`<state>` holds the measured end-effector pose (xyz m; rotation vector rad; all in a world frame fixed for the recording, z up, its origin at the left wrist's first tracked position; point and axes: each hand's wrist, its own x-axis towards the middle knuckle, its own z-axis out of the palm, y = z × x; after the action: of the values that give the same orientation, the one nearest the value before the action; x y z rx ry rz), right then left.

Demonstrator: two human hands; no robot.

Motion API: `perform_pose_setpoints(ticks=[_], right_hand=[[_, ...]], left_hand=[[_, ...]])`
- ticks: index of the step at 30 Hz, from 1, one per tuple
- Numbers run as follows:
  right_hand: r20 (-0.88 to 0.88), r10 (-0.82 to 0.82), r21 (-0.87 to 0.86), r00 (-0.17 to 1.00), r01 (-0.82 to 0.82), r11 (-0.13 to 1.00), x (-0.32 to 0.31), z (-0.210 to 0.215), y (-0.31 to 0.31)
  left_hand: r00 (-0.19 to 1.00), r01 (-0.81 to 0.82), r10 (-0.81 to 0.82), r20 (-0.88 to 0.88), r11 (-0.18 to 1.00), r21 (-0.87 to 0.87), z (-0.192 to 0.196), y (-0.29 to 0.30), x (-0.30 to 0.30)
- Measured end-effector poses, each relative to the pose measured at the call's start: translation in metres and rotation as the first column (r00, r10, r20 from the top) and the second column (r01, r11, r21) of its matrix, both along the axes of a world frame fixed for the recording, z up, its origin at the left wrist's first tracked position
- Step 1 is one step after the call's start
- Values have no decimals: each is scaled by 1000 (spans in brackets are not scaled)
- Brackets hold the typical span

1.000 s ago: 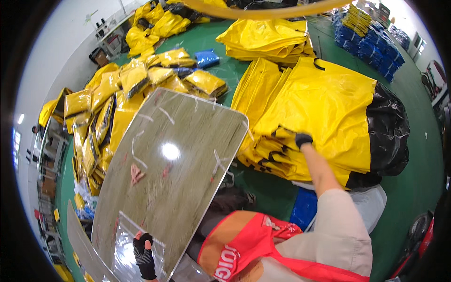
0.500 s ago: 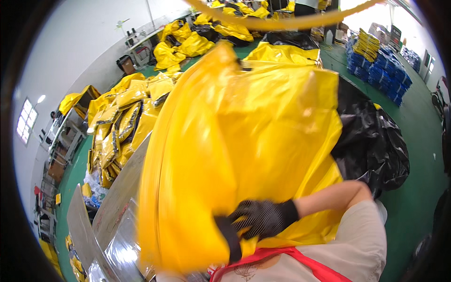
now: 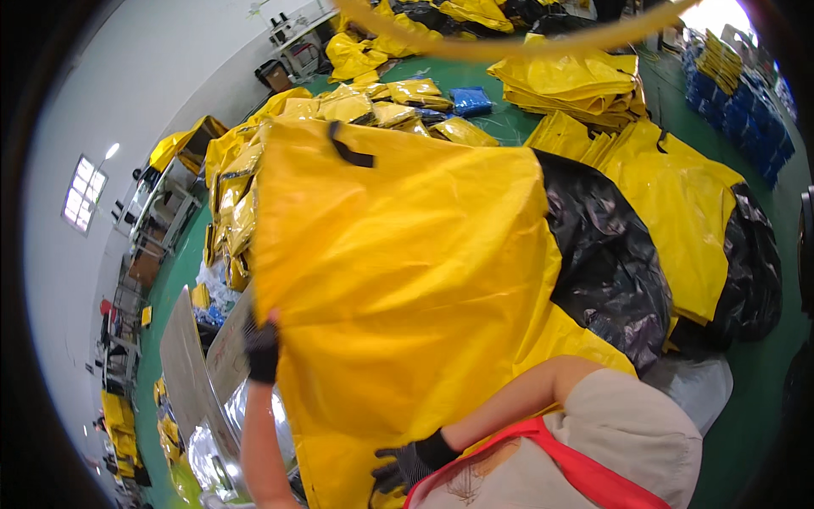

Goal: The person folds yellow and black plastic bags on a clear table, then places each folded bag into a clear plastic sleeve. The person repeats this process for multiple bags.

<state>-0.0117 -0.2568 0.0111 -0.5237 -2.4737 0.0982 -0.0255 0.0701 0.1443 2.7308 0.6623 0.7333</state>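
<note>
A large yellow plastic sheet (image 3: 407,254) is spread out in front of me, with a short black strap (image 3: 349,148) by its far edge. Black plastic (image 3: 606,246) bulges out along its right side. My left hand (image 3: 261,349), in a dark glove with a bare fingertip showing, grips the sheet's left edge; part of its fingers is hidden. Close to my body, my right hand (image 3: 409,465), in a dark grey glove, rests on the near part of the sheet with fingers apart.
Folded yellow packets in clear wrap (image 3: 233,195) are heaped at the left, beside a grey metal panel (image 3: 188,356). More yellow sheets (image 3: 670,212) lie to the right, with a yellow stack (image 3: 577,81) beyond. Blue bundles (image 3: 738,119) stand at the far right.
The yellow sheet, raised and blurred before, now lies lower and flatter. My left hand has come into view at its left edge. My right hand has moved down and left, its fingers now spread.
</note>
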Motion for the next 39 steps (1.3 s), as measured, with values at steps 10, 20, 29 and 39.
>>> perform_pose_setpoints(ticks=[10, 20, 29, 39], right_hand=[[271, -960, -129, 76, 991, 42, 403, 8, -7], [161, -981, -33, -106, 993, -113, 515, 165, 141], [117, -943, 386, 311, 861, 332, 422, 246, 280], [368, -745, -40, 556, 810, 585, 414, 131, 64]], left_hand=[[596, -775, 721, 353, 632, 16, -1, 70, -317], [261, -965, 964, -42, 259, -41, -139, 59, -279], [932, 241, -221, -286, 970, 36, -98, -85, 62], [957, -161, 166, -238, 986, 37, -150, 44, 99]])
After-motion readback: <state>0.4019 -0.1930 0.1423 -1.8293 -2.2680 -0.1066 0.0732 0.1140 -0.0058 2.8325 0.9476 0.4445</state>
